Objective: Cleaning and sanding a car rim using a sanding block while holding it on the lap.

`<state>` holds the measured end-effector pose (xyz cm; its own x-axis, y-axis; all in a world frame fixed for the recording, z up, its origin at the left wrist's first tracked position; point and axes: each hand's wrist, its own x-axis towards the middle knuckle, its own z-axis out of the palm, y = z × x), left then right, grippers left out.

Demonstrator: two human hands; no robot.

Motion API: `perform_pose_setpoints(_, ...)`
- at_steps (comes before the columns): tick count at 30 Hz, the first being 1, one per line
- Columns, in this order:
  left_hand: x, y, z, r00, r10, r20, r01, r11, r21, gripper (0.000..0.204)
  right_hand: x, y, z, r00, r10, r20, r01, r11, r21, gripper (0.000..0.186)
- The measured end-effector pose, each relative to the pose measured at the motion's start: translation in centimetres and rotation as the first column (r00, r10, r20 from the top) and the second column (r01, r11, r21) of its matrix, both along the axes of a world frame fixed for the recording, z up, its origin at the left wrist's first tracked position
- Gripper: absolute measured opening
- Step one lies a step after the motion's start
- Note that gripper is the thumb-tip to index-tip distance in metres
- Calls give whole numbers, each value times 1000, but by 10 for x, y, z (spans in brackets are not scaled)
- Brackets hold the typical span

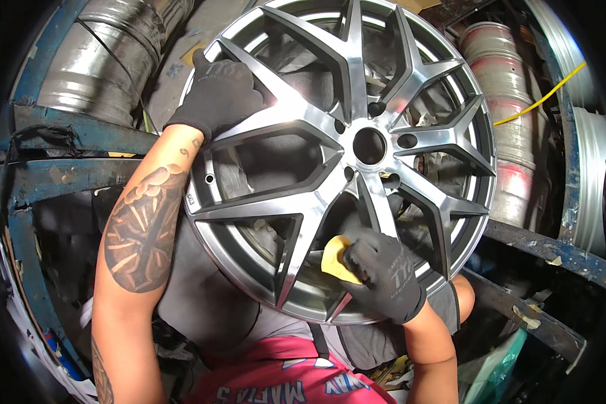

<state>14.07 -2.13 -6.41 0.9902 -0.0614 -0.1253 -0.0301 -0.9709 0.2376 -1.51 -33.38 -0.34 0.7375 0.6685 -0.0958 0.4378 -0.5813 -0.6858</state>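
A large alloy wheel (pixel 296 111) with polished silver spoke faces and dark grey inner sides rests tilted over my lap. My left hand (pixel 225 94), in a black knit glove, is closed around its outer edge and a spoke end at the upper left. In its black glove, my right hand (pixel 387 273) pinches a folded piece of yellow sandpaper (pixel 341 260) at the lower spokes, near the rim's bottom. The fingertips of that hand are partly hidden behind the paper and the spokes.
Blue metal rack beams (pixel 91 131) run along the left, with bare silver wheel barrels (pixel 104 57) behind them. More barrels (pixel 501 101), marked with red, are stacked at right beside a yellow cord (pixel 542 101). Green plastic (pixel 498 370) lies at lower right.
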Motion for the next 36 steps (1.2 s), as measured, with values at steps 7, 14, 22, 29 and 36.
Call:
perform_pose_setpoints(7,8,3,2,994,-42,-97,49,996,74,60,1,17,-8,992,58,109,-41,988,-150,25)
perform_pose_setpoints(14,-5,15,-7,991,-35,132,26,998,64,42,1,23,3,958,199,207,-130,944,-304,43)
perform_pose_setpoints(22,-3,13,-7,994,-36,107,28,997,76,46,7,28,17,951,217,219,-129,925,-359,42)
perform_pose_setpoints(29,4,7,-5,999,-41,-7,41,997,69,50,14,25,9,964,220,147,-147,906,-396,45)
perform_pose_setpoints(36,4,3,7,990,-60,-127,76,990,121,64,11,25,8,937,281,207,-154,865,-477,37)
